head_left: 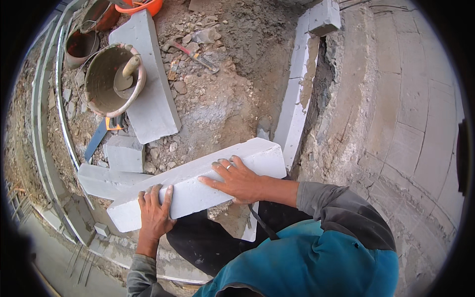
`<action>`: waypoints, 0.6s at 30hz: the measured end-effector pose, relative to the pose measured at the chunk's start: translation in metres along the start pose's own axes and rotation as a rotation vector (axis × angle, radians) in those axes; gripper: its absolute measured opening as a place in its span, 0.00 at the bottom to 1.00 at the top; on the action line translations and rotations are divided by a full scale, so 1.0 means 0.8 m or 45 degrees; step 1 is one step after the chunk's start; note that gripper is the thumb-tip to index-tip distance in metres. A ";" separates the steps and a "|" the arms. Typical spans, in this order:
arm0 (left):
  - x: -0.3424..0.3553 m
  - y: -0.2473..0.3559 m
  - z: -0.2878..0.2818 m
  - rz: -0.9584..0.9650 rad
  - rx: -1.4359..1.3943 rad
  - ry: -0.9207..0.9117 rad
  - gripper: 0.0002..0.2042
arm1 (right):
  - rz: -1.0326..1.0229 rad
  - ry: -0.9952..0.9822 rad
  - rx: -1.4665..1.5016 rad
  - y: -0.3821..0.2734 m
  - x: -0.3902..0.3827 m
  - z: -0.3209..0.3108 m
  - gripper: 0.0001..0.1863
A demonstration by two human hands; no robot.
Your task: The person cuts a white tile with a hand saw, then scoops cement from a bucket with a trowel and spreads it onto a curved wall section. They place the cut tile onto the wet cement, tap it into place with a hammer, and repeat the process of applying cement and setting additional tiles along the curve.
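Note:
A long white lightweight concrete block [193, 192] lies slantwise across the space before my knees, its right end farther away. My left hand [155, 212] grips its left part, fingers over the top edge and thumb on the near face. Around the same edge, right of the middle, curl the fingers of my right hand [235, 180], with a ring on one finger. The block's underside is hidden. Beyond its right end runs a low row of white blocks [294, 106] with grey mortar [309, 74] along its top.
A bucket [115, 79] with a trowel [126, 74] in it stands by a grey block slab [153, 84]. A handsaw [96, 138], block offcuts [124, 154] and a hammer [193, 55] lie on the rubble. A rough wall [356, 99] rises at right.

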State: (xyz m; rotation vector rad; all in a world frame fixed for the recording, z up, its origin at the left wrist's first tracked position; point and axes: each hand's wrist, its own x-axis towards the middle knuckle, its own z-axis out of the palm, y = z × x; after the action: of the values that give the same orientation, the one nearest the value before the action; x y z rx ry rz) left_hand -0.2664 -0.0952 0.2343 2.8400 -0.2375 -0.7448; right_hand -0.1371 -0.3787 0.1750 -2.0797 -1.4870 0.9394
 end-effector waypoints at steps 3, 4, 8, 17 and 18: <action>0.092 0.085 -0.056 0.281 0.068 -0.017 0.53 | 0.236 0.086 0.016 0.031 -0.123 -0.032 0.59; 0.124 0.115 -0.071 0.366 0.097 -0.025 0.52 | 0.302 0.191 0.005 0.039 -0.162 -0.040 0.59; 0.250 0.228 -0.121 0.723 0.276 -0.066 0.52 | 0.664 0.418 0.030 0.059 -0.290 -0.057 0.59; 0.488 0.453 -0.157 1.528 0.728 -0.215 0.53 | 1.393 1.123 0.130 0.082 -0.410 -0.022 0.54; 0.510 0.476 -0.155 1.611 0.725 -0.203 0.52 | 1.469 1.148 0.175 0.089 -0.413 -0.017 0.55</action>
State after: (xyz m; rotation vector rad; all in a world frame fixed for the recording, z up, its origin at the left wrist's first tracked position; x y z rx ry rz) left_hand 0.1062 -0.5287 0.2364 2.2357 -2.2299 -0.5958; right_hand -0.1475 -0.7122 0.2300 -2.6259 0.2822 0.2339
